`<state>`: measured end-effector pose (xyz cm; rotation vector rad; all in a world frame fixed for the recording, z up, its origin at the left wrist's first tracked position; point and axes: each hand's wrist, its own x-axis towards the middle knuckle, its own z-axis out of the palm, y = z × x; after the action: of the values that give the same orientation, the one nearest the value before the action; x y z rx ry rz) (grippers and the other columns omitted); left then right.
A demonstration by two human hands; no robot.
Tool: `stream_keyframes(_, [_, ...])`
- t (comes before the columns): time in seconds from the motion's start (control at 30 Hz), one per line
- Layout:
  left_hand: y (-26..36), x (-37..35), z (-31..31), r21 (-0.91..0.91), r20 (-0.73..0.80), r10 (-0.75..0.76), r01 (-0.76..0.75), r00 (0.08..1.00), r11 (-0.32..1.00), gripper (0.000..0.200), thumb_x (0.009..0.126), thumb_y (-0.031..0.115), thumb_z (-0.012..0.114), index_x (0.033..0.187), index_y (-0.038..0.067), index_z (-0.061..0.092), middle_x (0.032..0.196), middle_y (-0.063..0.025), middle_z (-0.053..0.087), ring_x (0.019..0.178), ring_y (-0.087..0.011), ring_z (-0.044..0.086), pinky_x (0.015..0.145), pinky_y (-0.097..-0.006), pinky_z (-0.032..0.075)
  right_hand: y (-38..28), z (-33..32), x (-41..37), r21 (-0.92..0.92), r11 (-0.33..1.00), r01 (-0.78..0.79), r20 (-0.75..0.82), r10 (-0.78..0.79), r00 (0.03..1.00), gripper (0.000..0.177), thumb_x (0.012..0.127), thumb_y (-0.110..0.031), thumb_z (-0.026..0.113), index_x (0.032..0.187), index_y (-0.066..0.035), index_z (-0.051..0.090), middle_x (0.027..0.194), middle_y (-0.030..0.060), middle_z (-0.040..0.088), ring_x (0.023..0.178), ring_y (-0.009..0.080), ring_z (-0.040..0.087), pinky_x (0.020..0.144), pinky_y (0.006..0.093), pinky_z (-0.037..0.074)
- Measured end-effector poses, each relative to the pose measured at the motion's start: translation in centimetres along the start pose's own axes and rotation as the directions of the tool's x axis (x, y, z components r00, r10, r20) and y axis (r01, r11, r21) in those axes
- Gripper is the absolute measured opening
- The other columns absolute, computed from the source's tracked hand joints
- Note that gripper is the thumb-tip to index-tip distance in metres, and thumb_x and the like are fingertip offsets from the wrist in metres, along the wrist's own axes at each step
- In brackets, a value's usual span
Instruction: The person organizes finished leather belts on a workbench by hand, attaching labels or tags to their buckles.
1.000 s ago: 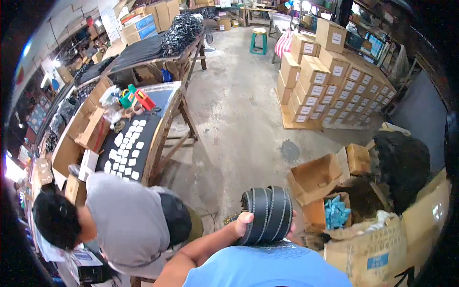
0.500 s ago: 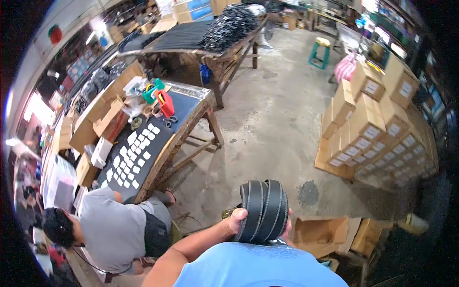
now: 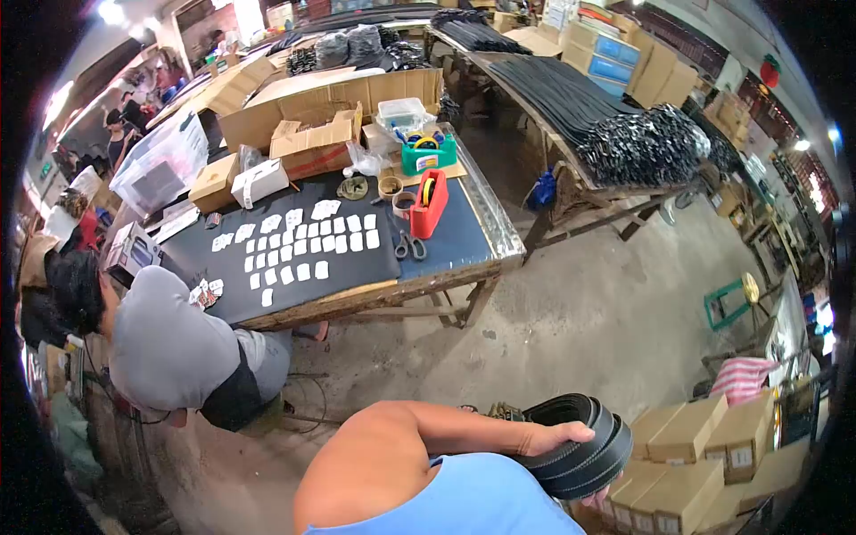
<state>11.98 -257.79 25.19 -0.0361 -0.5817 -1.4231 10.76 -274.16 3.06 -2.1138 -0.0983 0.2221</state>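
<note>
A bundle of coiled black belts (image 3: pixel 580 450) with pale edge stitching is held in front of my body at the lower right. My left hand (image 3: pixel 555 437) is wrapped over its near side, with the thumb lying across the top. A brass-coloured buckle (image 3: pixel 506 411) pokes out beside my left wrist. Of my right hand (image 3: pixel 599 497) only some fingers show, pressed against the underside of the coils; the rest is hidden behind the belts and my blue shirt.
A person in a grey shirt (image 3: pixel 183 334) sits at the left beside a worktable (image 3: pixel 357 290). On it lie white tags (image 3: pixel 308 245), scissors (image 3: pixel 410 247) and red and green tape dispensers (image 3: pixel 429 203). Stacked cartons (image 3: pixel 687 446) stand at lower right. Black straps (image 3: pixel 571 94) cover a farther table.
My view has swung left toward the worktable. The belt coil has shifted to the right and lower in view, tilted more on its side, with both hands still on it.
</note>
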Motion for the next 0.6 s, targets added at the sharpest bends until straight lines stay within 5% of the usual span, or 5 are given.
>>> stream_keyframes(0.47, [10.2, 17.7, -12.9, 0.158, -0.011, 0.067, -0.064, 0.998, 0.985, 0.076, 0.079, 0.058, 0.061, 0.125, -0.001, 0.052, 0.111, -0.0213, 0.063, 0.095, -0.0344, 0.063, 0.088, -0.0446, 0.050, 10.9, -18.2, 11.9, 0.187, 0.978, 0.096, -0.044, -0.089, 0.995, 0.038, 0.090, -0.033, 0.059, 0.111, -0.002, 0.065, 0.103, 0.0132, 0.069, 0.093, 0.0266, 0.065, 0.083, 0.0408, 0.050])
stream_keyframes(0.6, [13.0, 24.7, -15.4, 0.242, -0.184, 0.100, -0.054, 0.978, 0.969, 0.078, 0.080, 0.057, 0.061, 0.129, -0.002, 0.049, 0.115, -0.0206, 0.062, 0.099, -0.0318, 0.062, 0.091, -0.0441, 0.048, 13.6, -26.2, 13.6, 0.245, 0.961, 0.127, -0.058, -0.116, 0.992, 0.039, 0.090, -0.033, 0.059, 0.112, -0.001, 0.065, 0.103, 0.0128, 0.069, 0.094, 0.0263, 0.065, 0.084, 0.0406, 0.050])
